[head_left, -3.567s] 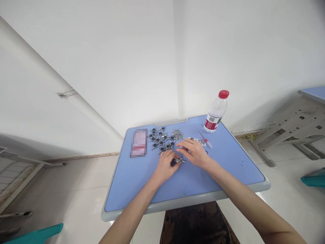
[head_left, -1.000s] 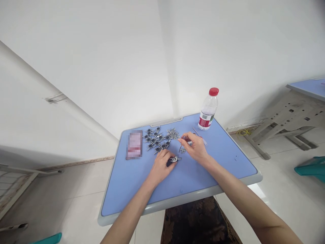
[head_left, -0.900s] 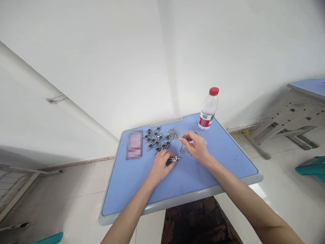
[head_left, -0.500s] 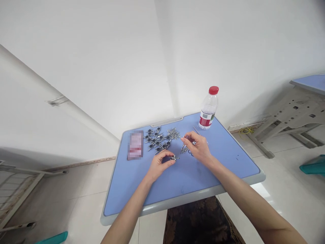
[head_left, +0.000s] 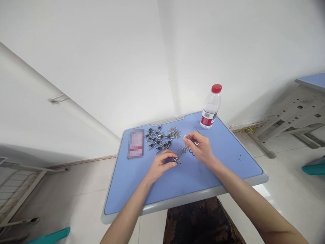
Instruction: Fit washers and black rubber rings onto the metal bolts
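Observation:
My left hand [head_left: 162, 164] pinches a small metal fitting [head_left: 176, 160] between thumb and fingertips, just above the desk. My right hand [head_left: 199, 145] is closed around a small screwdriver [head_left: 186, 137] with a clear handle; its thin shaft points down toward the fitting, and whether the tip touches cannot be made out. Beyond my left hand lies a group of metal fittings with round black centres [head_left: 158, 139]. A heap of small screws [head_left: 174, 133] sits beside them. Partly behind my right hand are small shiny metal pieces [head_left: 185, 148] and dark rings [head_left: 191, 151].
The blue desk [head_left: 127, 189] stands against a white wall. A phone-like flat object [head_left: 136, 144], blurred out, lies at its left. A red-capped plastic bottle [head_left: 211, 106] stands at the back right, near a thin metal rod [head_left: 198, 130]. Another desk [head_left: 309, 98] is at the right.
The view has shifted slightly. My left hand and the fitting sit a little lower and farther right; both hands keep their grips, and the screwdriver stays over the fitting.

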A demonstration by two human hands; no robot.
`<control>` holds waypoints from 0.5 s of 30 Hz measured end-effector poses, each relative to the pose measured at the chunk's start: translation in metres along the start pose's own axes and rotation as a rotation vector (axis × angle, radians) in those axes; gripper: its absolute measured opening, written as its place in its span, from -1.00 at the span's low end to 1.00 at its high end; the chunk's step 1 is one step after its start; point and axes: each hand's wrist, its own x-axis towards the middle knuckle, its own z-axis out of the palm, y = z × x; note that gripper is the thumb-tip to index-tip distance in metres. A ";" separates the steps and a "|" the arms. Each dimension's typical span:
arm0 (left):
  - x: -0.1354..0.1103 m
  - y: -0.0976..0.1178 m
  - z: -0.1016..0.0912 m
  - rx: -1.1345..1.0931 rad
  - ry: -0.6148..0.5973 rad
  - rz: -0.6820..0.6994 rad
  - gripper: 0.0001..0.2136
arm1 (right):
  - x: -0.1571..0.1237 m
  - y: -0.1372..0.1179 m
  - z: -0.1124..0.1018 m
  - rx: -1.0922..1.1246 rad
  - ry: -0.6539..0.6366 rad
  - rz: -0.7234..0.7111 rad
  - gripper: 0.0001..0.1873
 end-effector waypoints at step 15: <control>-0.001 0.006 0.002 0.075 -0.097 0.025 -0.77 | 0.000 -0.009 -0.001 -0.007 -0.017 -0.020 -0.77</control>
